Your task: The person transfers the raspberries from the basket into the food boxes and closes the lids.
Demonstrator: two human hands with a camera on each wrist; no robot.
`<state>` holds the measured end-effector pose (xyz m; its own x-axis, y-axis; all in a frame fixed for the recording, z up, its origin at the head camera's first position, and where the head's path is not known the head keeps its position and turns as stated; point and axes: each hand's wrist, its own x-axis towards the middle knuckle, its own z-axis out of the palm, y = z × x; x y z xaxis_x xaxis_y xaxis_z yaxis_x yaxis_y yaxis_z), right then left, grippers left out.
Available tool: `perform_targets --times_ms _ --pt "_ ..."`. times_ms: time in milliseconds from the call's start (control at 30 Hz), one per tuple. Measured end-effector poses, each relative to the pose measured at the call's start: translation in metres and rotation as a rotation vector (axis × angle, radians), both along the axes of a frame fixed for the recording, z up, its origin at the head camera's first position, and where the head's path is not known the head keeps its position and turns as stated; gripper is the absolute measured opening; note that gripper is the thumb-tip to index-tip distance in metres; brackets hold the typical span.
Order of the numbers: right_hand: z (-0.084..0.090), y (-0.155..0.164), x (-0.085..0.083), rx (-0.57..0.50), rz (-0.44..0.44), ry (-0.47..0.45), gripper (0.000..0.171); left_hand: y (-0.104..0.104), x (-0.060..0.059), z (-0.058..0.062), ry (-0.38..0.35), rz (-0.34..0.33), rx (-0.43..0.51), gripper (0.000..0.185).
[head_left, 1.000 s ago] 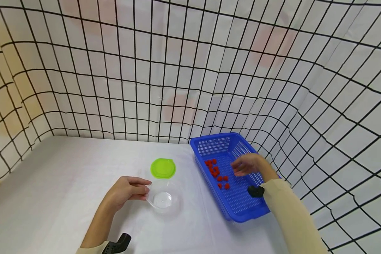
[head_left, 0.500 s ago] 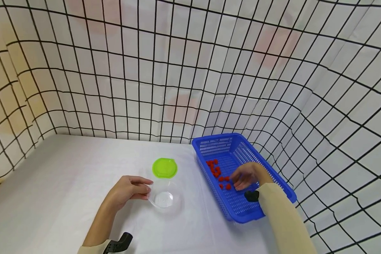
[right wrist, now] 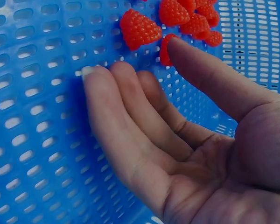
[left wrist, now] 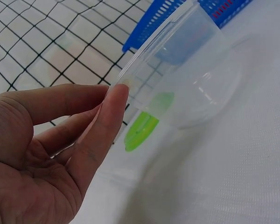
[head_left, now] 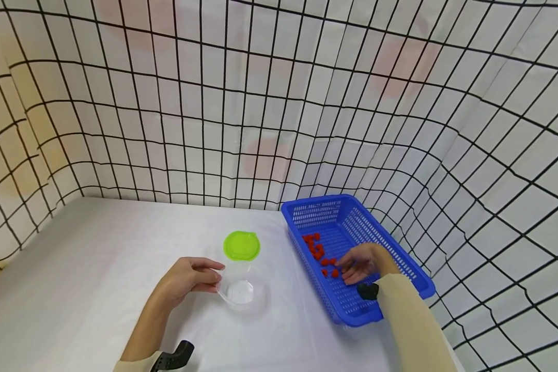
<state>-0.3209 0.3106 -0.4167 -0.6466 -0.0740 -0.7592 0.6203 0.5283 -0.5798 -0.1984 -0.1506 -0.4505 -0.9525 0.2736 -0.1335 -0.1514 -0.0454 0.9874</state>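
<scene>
The red raspberries (head_left: 320, 255) lie in a loose cluster on the perforated floor of the blue basket (head_left: 402, 270), toward its left wall. The right hand (head_left: 362, 263) reaches into the basket with its grip spread, fingers laid nearly straight on the floor; in the right wrist view the thumb (right wrist: 210, 77) touches one raspberry (right wrist: 165, 49), while another berry (right wrist: 138, 29) sits just beside it (nothing is pinched). Left of the basket, on the white surface (head_left: 97, 258), stands a clear plastic container (head_left: 242, 292), open, with no berries in it. The left hand (head_left: 186, 279) holds its rim, thumb and fingertips pinching the near edge. The green lid (head_left: 241, 245) lies flat just behind the container. A gridded cloth backdrop (head_left: 279, 103) surrounds the surface.
</scene>
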Motion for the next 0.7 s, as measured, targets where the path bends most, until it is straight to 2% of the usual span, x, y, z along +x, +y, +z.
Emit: perform_targets --times_ms 133,433,700 --pt "0.0017 -0.0051 -0.0008 0.017 0.025 0.004 0.026 -0.0012 0.0006 0.0009 0.0 -0.003 -0.003 0.047" --pt "0.0009 -0.0077 -0.0061 0.023 0.029 -0.057 0.02 -0.0018 -0.0021 -0.0012 -0.004 -0.001 -0.011 0.046" --pt "-0.0009 -0.0063 -0.0048 0.015 0.043 -0.037 0.018 -0.0012 -0.0016 -0.0008 -0.014 -0.005 -0.011 0.047"
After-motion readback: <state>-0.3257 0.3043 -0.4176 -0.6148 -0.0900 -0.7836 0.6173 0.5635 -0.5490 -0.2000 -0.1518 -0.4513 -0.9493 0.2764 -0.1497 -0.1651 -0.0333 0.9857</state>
